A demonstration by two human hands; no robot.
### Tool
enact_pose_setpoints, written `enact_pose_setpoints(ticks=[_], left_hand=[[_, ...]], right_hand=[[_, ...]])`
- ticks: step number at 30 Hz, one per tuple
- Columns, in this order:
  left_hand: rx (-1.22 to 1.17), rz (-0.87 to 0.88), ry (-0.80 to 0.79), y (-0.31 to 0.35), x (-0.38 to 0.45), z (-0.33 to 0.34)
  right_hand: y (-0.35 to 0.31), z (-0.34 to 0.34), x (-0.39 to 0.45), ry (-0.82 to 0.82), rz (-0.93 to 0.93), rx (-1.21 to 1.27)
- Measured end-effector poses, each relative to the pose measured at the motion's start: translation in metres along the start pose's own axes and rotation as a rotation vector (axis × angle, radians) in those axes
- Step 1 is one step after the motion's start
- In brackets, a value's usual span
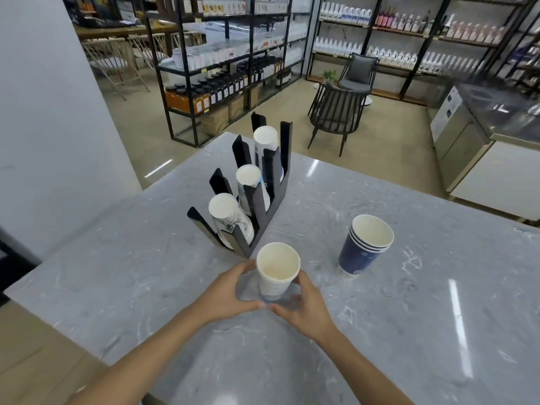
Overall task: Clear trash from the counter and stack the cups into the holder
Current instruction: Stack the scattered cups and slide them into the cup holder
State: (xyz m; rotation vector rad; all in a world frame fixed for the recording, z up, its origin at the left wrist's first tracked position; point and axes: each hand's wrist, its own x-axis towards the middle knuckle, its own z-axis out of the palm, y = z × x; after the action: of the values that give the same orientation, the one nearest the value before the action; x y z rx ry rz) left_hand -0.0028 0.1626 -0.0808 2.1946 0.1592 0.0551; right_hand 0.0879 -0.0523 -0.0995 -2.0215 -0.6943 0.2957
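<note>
A white paper cup (277, 268) stands upright on the grey marble counter (146, 287), just in front of the black cup holder (257, 211). My left hand (230, 293) and my right hand (304, 305) wrap around its lower part from both sides. The holder has three slots, each with a stack of cups lying bottom up: near (230, 219), middle (249, 182), far (266, 144). To the right stands an upright stack of dark blue cups (365, 247), open end up.
The counter's left edge runs diagonally near a white wall (43, 112). Beyond the far edge are a black chair (336, 115), shelving with bottles (228, 59), and a steel cabinet (461, 135) at the right.
</note>
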Motion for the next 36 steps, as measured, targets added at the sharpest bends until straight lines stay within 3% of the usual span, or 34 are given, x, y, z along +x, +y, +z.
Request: enact_pose_setpoints(ticks=[7, 15, 22, 29, 36], left_hand=[[-0.104, 0.064, -0.068, -0.008, 0.019, 0.012], [-0.108, 0.093, -0.092, 0.005, 0.028, 0.0], [-0.211, 0.191, 0.005, 0.048, 0.022, -0.032], [0.373, 0.641, 0.201, 0.087, 0.02, -0.071], [0.683, 0.919, 0.301, 0.124, 0.04, -0.098]], right_hand=[[0.005, 0.02, 0.001, 0.07, 0.085, -0.026], [-0.016, 0.016, -0.007, 0.182, 0.035, -0.04], [-0.04, -0.014, -0.012, 0.249, 0.018, -0.011], [-0.06, -0.046, -0.009, 0.289, 0.026, -0.079], [-0.084, -0.067, 0.005, 0.287, -0.052, -0.136]])
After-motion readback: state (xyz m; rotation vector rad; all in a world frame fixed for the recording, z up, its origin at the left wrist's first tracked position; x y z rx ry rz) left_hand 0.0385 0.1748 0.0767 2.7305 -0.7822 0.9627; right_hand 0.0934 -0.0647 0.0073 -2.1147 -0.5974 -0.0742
